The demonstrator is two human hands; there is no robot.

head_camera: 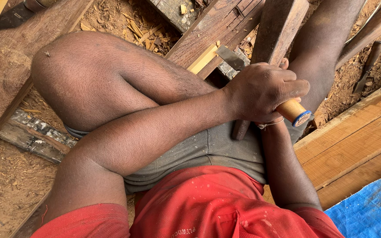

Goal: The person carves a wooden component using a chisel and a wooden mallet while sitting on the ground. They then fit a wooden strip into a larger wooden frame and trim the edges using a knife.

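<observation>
Left hand (263, 92) grips chisel (287, 108) (blade on wood (208, 33)).

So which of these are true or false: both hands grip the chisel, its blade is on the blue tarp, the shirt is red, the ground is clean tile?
1. The left hand grips the chisel. True; the right hand is mostly hidden beneath it.
2. The blade rests on the tarp. False: it meets a wooden beam.
3. The shirt is red. True.
4. The ground is tile. False: sawdust and chips.
</observation>
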